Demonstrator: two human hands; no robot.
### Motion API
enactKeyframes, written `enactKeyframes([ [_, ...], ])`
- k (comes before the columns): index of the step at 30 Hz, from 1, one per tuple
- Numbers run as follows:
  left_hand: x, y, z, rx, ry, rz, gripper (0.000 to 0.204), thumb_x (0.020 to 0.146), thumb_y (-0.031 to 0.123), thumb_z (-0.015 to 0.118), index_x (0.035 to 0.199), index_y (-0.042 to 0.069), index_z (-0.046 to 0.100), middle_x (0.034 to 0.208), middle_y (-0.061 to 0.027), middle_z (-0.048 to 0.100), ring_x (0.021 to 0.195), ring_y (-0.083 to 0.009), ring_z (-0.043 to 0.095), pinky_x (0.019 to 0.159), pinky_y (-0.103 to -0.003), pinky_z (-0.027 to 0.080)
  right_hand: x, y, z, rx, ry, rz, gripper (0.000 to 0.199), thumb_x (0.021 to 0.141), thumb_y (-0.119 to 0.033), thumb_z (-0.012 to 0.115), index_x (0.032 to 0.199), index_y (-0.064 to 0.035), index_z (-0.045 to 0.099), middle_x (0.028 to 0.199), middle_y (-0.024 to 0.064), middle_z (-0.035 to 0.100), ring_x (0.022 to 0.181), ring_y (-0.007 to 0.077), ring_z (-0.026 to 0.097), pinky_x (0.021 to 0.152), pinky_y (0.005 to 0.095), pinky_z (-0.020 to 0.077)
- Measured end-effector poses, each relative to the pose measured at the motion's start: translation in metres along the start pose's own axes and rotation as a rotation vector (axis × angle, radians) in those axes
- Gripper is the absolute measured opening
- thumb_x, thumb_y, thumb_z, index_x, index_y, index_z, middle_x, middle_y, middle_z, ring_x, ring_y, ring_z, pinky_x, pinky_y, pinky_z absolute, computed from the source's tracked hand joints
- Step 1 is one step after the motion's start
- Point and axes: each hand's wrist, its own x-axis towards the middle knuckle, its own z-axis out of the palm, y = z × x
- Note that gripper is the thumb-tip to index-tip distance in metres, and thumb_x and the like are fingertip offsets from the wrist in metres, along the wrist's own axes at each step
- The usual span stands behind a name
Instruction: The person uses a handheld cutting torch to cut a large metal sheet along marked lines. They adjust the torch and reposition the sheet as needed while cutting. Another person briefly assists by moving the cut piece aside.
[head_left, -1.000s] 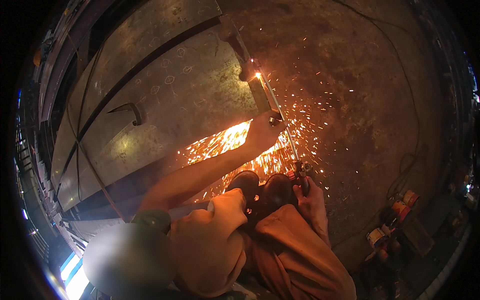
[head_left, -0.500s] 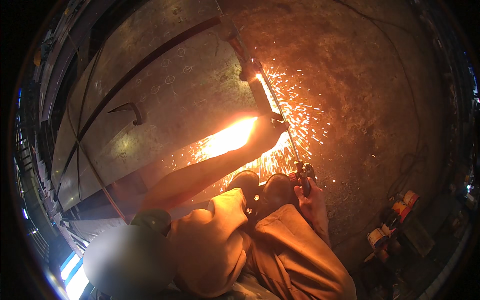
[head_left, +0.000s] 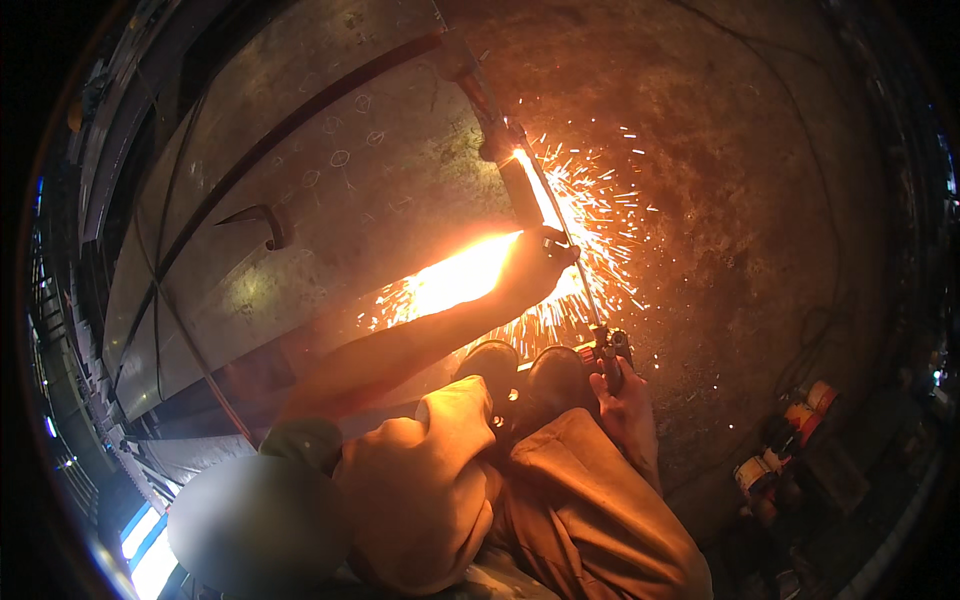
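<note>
From the head, a fisheye looks down at left hand (head_left: 543, 262) and right hand (head_left: 626, 402).

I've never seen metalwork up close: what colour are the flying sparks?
The sparks are orange to yellow-white, showing best in the head view.

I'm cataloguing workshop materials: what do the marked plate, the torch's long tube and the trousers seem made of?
Plate: probably steel, dull with patchy sheen and drawn marks. Torch tube: likely metal, being thin and straight; glare hides its finish. Trousers: apparently cloth, matte, with soft folds.
</note>
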Motion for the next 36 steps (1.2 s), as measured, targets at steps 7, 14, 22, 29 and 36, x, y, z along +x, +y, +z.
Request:
enactKeyframes([
  [7,-0.001,0.012,-0.007,-0.007,-0.074,-0.027,0.041,0.088,0.035,0.075,0.106,-0.001,0.070,0.093,-0.0185,0.071,0.084,-0.0269,0.069,0.075,-0.039,0.053,-0.003,-0.012,-0.006,0.068,-0.020,0.032,0.028,0.094,-0.022,0.068,0.113,-0.0024,0.063,0.092,0.0163,0.071,0.086,0.0272,0.071,0.076,0.0394,0.0524],
  [14,0.000,0.009,-0.006,0.041,-0.061,-0.048,0.041,0.087,0.033,0.075,0.107,-0.002,0.070,0.101,-0.0190,0.071,0.090,-0.0295,0.069,0.083,-0.040,0.054,-0.005,-0.016,-0.006,0.045,-0.018,0.024,0.025,0.094,-0.019,0.067,0.112,-0.0021,0.063,0.090,0.0158,0.070,0.085,0.0274,0.070,0.075,0.0393,0.0522],
  [22,0.000,0.007,-0.005,0.071,-0.072,-0.019,0.042,0.088,0.033,0.074,0.109,-0.003,0.069,0.102,-0.0200,0.070,0.093,-0.0293,0.069,0.083,-0.040,0.054,-0.003,-0.009,-0.006,0.008,-0.026,0.045,0.023,0.093,-0.018,0.069,0.110,-0.0041,0.062,0.088,0.0147,0.069,0.081,0.0289,0.069,0.073,0.0390,0.0518],
  [29,0.005,-0.013,0.006,0.038,-0.100,0.014,0.041,0.088,0.032,0.075,0.112,-0.001,0.068,0.104,-0.0188,0.071,0.085,-0.0278,0.070,0.077,-0.040,0.055,-0.005,-0.008,-0.006,0.018,-0.010,0.037,0.021,0.093,-0.018,0.069,0.107,-0.0045,0.062,0.085,0.0142,0.069,0.077,0.0260,0.067,0.072,0.0395,0.0513],
  [36,0.009,-0.043,0.026,-0.273,-0.097,-0.117,0.045,0.090,0.034,0.074,0.119,0.002,0.060,0.109,-0.0163,0.068,0.094,-0.0248,0.067,0.079,-0.038,0.054,-0.005,0.014,0.002,-0.089,0.079,-0.071,0.022,0.093,-0.022,0.069,0.105,-0.0048,0.061,0.087,0.0174,0.069,0.085,0.0359,0.071,0.071,0.0422,0.0519],
])
